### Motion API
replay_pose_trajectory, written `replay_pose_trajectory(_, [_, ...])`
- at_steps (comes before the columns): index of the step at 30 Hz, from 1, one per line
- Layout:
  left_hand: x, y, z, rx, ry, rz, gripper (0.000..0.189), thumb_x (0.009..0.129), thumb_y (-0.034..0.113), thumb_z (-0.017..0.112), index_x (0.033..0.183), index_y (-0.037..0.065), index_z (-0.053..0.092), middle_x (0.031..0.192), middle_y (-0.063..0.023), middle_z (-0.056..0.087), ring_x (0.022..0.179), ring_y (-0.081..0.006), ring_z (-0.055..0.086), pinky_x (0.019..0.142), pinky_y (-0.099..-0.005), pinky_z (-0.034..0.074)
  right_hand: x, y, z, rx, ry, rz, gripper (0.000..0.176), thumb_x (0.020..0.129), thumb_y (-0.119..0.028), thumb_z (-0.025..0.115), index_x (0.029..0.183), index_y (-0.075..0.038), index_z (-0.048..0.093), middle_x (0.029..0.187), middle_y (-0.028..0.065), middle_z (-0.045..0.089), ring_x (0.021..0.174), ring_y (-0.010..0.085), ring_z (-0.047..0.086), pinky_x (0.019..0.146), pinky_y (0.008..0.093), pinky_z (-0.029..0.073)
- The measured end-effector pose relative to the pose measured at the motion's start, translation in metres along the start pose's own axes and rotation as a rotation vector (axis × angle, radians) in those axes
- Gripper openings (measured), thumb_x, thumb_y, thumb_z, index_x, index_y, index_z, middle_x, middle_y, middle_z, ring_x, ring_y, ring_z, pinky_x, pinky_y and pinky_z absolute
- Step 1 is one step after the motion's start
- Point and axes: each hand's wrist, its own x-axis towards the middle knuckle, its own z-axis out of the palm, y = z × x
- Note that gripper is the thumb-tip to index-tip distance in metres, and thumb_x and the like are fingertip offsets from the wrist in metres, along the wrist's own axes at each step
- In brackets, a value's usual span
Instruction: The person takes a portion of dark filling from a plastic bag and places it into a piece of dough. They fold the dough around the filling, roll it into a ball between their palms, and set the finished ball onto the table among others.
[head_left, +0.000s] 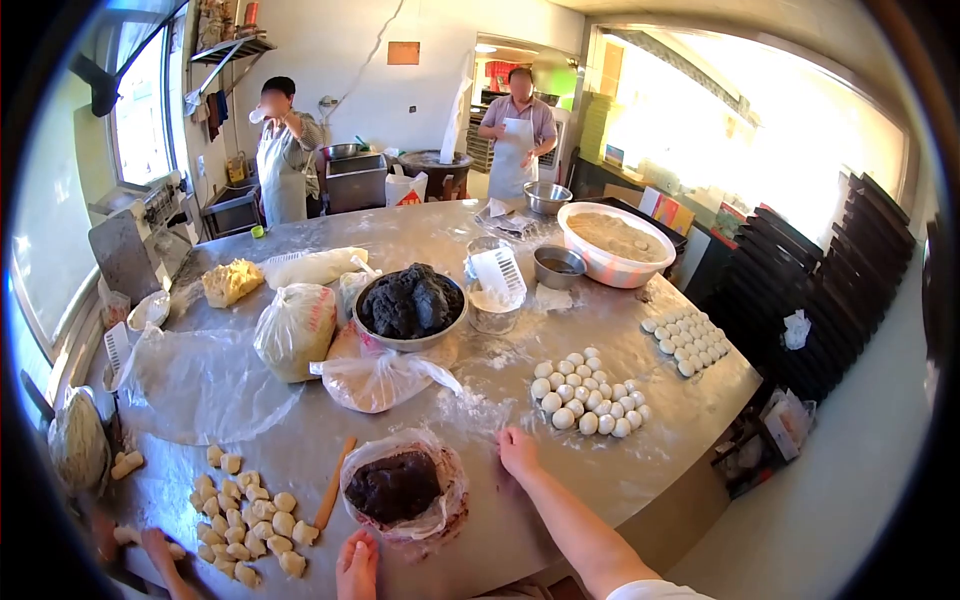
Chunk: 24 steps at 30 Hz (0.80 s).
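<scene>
My left hand is at the lower edge, beside an open plastic bag that holds a dark brown lump of paste. Its fingers look loosely apart, with nothing visible in them. My right hand is closed over the metal table, right of the bag; whatever its curled fingers hold, if anything, is hidden. Beyond it lies a cluster of white round balls. A wooden stick lies left of the bag, beside a pile of pale dough pieces.
Another person's hands are at lower left. Two people in aprons stand behind the table. A bowl of black paste, tied bags, a large basin and more white balls occupy the table. Black trays are stacked right.
</scene>
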Motion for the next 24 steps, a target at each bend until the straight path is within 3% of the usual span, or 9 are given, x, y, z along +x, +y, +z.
replay_pose_trajectory(1, [0.000,0.006,0.003,0.031,0.028,0.026,0.045,0.099,0.031,0.047,0.133,0.002,0.045,0.128,-0.0081,0.052,0.116,-0.0209,0.049,0.103,-0.0333,0.037,0.001,0.006,0.007,-0.086,0.019,-0.032,0.027,0.089,-0.027,0.054,0.080,-0.003,0.063,0.065,0.0033,0.061,0.061,0.0089,0.056,0.060,0.0261,0.046])
replay_pose_trajectory(4, [-0.017,0.020,0.006,0.071,0.118,0.075,0.038,0.098,0.026,0.049,0.128,0.004,0.049,0.120,-0.0057,0.057,0.109,-0.0181,0.053,0.097,-0.0304,0.041,-0.014,-0.060,-0.025,0.101,-0.048,-0.088,0.027,0.090,-0.025,0.054,0.082,-0.001,0.063,0.068,0.0044,0.063,0.063,0.0097,0.058,0.061,0.0258,0.046])
replay_pose_trajectory(6, [-0.014,0.021,0.005,0.019,0.129,0.131,0.031,0.098,0.022,0.047,0.123,0.005,0.051,0.115,-0.0042,0.058,0.105,-0.0147,0.054,0.091,-0.0275,0.042,-0.021,-0.070,-0.030,0.240,-0.131,-0.018,0.024,0.091,-0.022,0.053,0.085,-0.001,0.063,0.073,0.0036,0.064,0.068,0.0101,0.059,0.063,0.0247,0.047])
replay_pose_trajectory(9, [-0.023,0.030,0.017,-0.026,0.193,0.164,0.020,0.095,0.013,0.053,0.113,0.006,0.055,0.100,0.0008,0.059,0.091,-0.0080,0.053,0.080,-0.0215,0.041,-0.030,-0.057,-0.020,0.302,-0.240,0.120,0.022,0.092,-0.021,0.053,0.089,-0.001,0.062,0.077,0.0033,0.063,0.069,0.0097,0.058,0.064,0.0241,0.047])
replay_pose_trajectory(12, [-0.016,0.016,0.000,0.097,0.217,0.215,0.020,0.095,0.011,0.051,0.114,0.006,0.054,0.100,0.0002,0.058,0.091,-0.0081,0.052,0.080,-0.0212,0.041,-0.037,-0.014,0.002,0.301,-0.303,0.222,0.019,0.092,-0.020,0.054,0.092,-0.002,0.061,0.078,0.0028,0.061,0.069,0.0091,0.057,0.063,0.0232,0.047])
replay_pose_trajectory(17, [-0.021,0.031,0.004,0.181,0.230,0.266,0.019,0.094,0.007,0.050,0.113,0.004,0.054,0.099,0.0001,0.057,0.090,-0.0078,0.051,0.079,-0.0210,0.040,-0.044,-0.064,-0.021,0.581,-0.325,0.272,0.017,0.093,-0.018,0.055,0.095,-0.002,0.061,0.080,0.0017,0.061,0.071,0.0088,0.056,0.064,0.0219,0.047])
replay_pose_trajectory(24, [-0.015,0.027,-0.009,0.172,0.250,0.279,0.019,0.094,0.005,0.051,0.113,0.004,0.054,0.100,-0.0011,0.057,0.091,-0.0085,0.051,0.080,-0.0222,0.041,-0.061,-0.068,-0.030,0.559,-0.439,0.333,0.018,0.093,-0.020,0.057,0.098,-0.003,0.061,0.087,0.0025,0.062,0.076,0.0086,0.058,0.068,0.0220,0.049])
